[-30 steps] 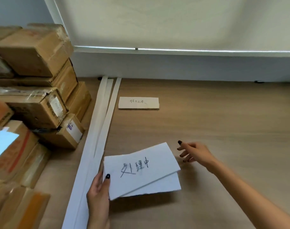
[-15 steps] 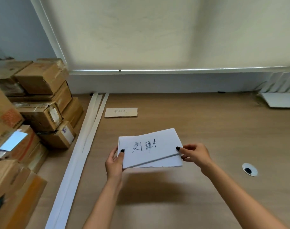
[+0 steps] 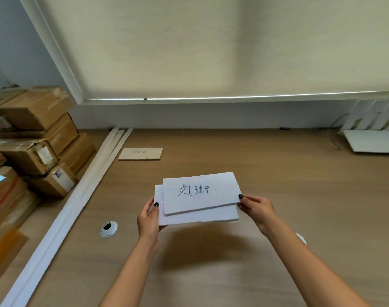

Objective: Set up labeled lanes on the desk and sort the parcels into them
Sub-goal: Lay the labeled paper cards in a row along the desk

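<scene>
Both hands now pinch the two stacked label cards [image 3: 200, 198] above the desk [image 3: 277, 185]: left hand [image 3: 149, 218] on the left edge, right hand [image 3: 259, 207] newly on the right corner. Parcels [image 3: 33, 140] piled far left of left hand; white strips [image 3: 82, 191] between.

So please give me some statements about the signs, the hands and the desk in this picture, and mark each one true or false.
1. Both hands hold white boards above the desk. True: the left hand grips the left edge and the right hand the right edge of the two white boards.
2. The top board is blank. False: the top board carries handwritten dark characters.
3. A tan card lies flat on the desk beyond the boards. True: the tan card has faint writing on it.
4. The cardboard boxes are stacked on the right. False: the cardboard boxes are stacked at the left.
5. The long white strips stand upright against the wall. False: the long white strips lie flat on the desk beside the boxes.
</scene>
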`<move>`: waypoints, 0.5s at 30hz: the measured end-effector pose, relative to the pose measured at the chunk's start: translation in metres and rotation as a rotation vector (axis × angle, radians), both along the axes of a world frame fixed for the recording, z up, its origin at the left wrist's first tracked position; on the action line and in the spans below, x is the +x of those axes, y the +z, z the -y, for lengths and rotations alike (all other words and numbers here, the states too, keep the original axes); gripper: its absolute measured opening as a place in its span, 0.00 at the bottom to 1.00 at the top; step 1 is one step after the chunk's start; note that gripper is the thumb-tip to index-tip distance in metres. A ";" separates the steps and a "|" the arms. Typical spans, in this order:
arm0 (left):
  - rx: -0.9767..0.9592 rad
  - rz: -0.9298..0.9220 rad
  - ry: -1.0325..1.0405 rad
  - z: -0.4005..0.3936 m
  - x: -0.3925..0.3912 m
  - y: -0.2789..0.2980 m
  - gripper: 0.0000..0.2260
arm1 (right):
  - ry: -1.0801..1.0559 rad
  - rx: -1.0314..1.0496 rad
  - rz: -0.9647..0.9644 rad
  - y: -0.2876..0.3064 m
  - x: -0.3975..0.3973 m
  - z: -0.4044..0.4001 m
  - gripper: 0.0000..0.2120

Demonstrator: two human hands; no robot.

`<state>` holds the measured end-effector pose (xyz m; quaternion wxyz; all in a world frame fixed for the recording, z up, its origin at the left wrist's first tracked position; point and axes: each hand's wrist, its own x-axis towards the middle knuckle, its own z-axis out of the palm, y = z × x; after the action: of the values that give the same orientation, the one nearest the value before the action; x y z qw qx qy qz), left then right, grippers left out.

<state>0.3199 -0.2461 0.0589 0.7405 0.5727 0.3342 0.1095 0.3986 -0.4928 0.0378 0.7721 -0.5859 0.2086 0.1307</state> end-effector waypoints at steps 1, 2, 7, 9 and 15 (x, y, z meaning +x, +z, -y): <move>0.005 -0.004 0.007 0.001 0.003 -0.004 0.18 | -0.005 0.031 -0.011 -0.006 0.008 0.001 0.11; 0.012 -0.011 0.011 0.001 0.007 -0.008 0.18 | -0.011 0.055 -0.020 -0.011 0.017 0.002 0.11; 0.036 -0.051 0.022 -0.009 0.031 -0.047 0.17 | -0.071 0.042 -0.057 -0.037 0.076 -0.011 0.13; 0.054 -0.059 0.024 -0.016 0.043 -0.066 0.16 | -0.100 -0.007 -0.071 -0.050 0.106 -0.019 0.13; 0.024 -0.059 0.030 -0.036 0.075 -0.111 0.14 | -0.219 -0.134 -0.053 -0.087 0.198 -0.046 0.12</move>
<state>0.3950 -0.2101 -0.0526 0.7216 0.5796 0.3629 0.1077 0.5969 -0.4470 -0.0490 0.7352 -0.6061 0.2999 0.0468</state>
